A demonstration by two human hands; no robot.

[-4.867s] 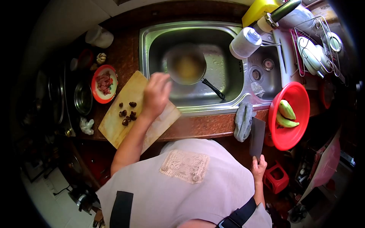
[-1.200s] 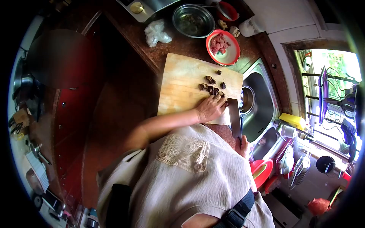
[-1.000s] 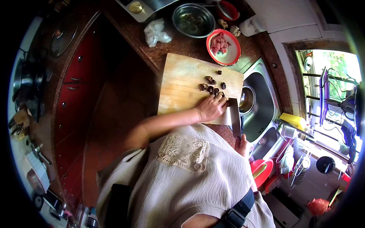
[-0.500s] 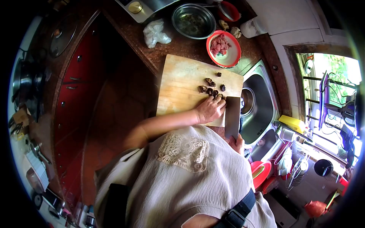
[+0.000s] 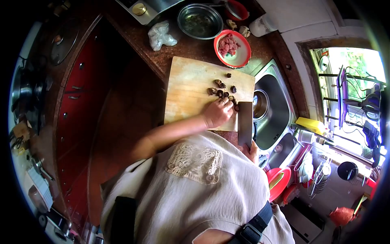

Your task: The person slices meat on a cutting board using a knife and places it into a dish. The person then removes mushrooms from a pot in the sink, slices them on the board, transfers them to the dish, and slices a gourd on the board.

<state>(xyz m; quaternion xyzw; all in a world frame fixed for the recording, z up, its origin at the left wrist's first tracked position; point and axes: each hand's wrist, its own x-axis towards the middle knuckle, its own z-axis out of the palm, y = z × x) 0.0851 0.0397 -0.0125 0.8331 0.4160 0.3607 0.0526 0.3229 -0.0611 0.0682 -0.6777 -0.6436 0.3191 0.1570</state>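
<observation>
My left hand rests on the wooden cutting board, fingers bent together and tips against a dark brown piece. That piece lies right beside the broad blade of a cleaver, which hangs over the board's right edge. Several more dark pieces are scattered above my fingertips. My right hand is wrapped round the cleaver's handle, near the front edge of the counter.
Beyond the board stand a red-rimmed plate of cut meat, a metal bowl and a plastic bag. A pot sits in the sink on the right. Farther down is a red basin.
Since the oldest frame, my left hand has come down to the dark pieces and the cleaver has moved to the board. Lately the view shifted slightly, and a dark piece shows between fingertips and blade.
</observation>
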